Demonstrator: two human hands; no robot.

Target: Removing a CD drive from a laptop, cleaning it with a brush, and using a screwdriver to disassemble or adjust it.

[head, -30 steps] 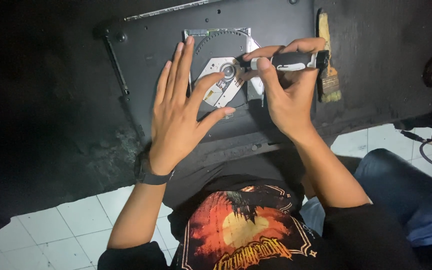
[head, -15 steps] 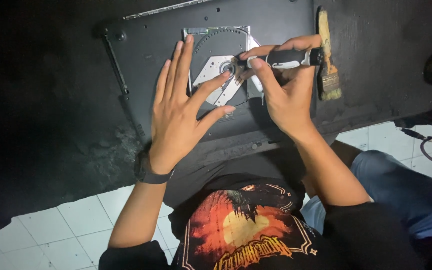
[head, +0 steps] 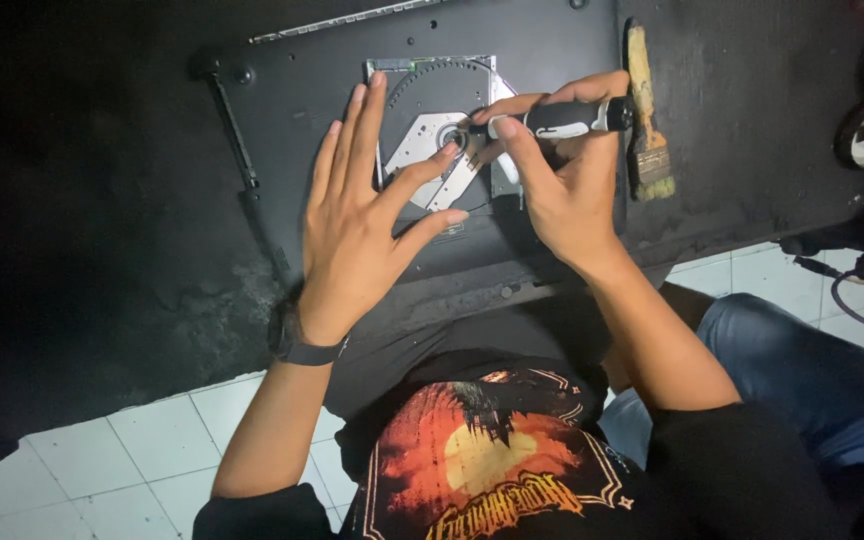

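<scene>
- A slim optical disc drive (head: 442,130), opened so that its silver metal plate and round spindle hub are bared, is seen lying flat on a dark sheet, directly under both hands.
- A screwdriver (head: 552,120) with a black and white handle is clamped in the right hand (head: 562,190); it is held nearly level, the tip brought to the hub region at the middle of the drive.
- The left hand (head: 362,220) is laid open on the drive's left half, fingers spread and stretched forward, nothing gripped; the thumb is pressed on the silver plate just beside the screwdriver's tip.
- The hands are kept close together, almost meeting at the hub, the left as a steadying weight and the right as the working hand.
- The step in hand is judged to be the loosening or seating of a small screw near the hub; whether the tip is actually seated in a screw head cannot be told.
- For the next move, steady downward pressure from the left hand and a straight, centred turn of the driver would be called for, so that the tip is not slipped across the plate.
- A paintbrush (head: 647,130) with a pale wooden handle is laid just beyond the right hand.
- A black wristband (head: 302,345) is worn on the left wrist.
- White floor tiles (head: 102,450) are seen nearer the body.
</scene>
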